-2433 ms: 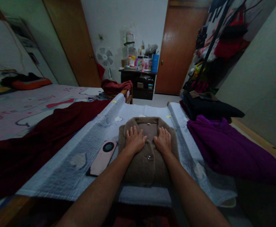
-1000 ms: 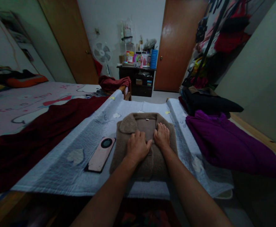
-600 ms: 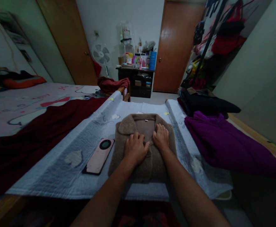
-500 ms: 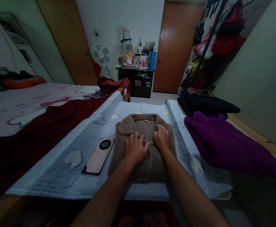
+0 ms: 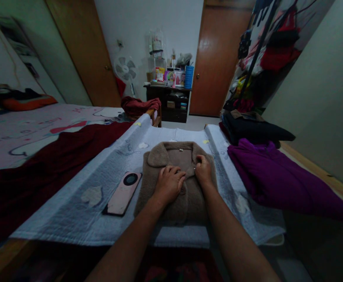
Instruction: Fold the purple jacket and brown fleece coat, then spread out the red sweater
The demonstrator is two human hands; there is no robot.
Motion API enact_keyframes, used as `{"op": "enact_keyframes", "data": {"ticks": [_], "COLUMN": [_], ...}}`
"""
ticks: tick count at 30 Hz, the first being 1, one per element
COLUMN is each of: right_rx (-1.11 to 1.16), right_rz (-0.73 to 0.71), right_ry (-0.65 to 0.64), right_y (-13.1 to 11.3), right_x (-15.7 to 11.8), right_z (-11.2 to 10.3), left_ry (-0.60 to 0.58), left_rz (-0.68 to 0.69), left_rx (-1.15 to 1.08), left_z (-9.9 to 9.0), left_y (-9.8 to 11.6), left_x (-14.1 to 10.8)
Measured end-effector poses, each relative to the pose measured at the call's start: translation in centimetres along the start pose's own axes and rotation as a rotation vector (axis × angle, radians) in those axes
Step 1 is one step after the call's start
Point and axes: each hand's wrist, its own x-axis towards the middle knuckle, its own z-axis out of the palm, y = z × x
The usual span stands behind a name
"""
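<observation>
A folded brown fuzzy garment with a collar lies on a pale blue quilted cloth. My left hand rests on its front just below the neck opening, palm down with the fingers spread a little. At the right side of the collar, my right hand has its fingers curled in a pinch on the collar's edge. A pink phone with a round black camera ring lies left of the garment, apart from both hands.
A purple folded garment and dark folded clothes are stacked at the right. Dark red cloth lies on the bed at the left. Farther back stand a fan and a black shelf.
My right hand has curled its fingers, pinching at the right collar edge where it lay flatter before. My left hand's thumb has drawn in under the fingers.
</observation>
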Motion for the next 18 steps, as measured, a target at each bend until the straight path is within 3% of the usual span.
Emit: {"op": "enact_keyframes", "data": {"ticks": [6, 10, 18], "right_rx": [-0.432, -0.549, -0.626], "right_rz": [-0.122, -0.201, -0.212], "right_ry": [-0.233, -0.35, -0.249], "right_y": [-1.2, -1.8, -1.7], "right_x": [0.7, 1.7, 0.7], "right_z": [-0.5, -1.4, -0.8], "left_ry": [-0.012, -0.001, 0.02], "left_rz": [-0.007, -0.004, -0.001], "left_rx": [-0.011, -0.027, -0.034], "left_z": [0.1, 0.1, 0.2], "left_y": [-0.2, -0.3, -0.4], "left_x": [0.0, 0.1, 0.0]}}
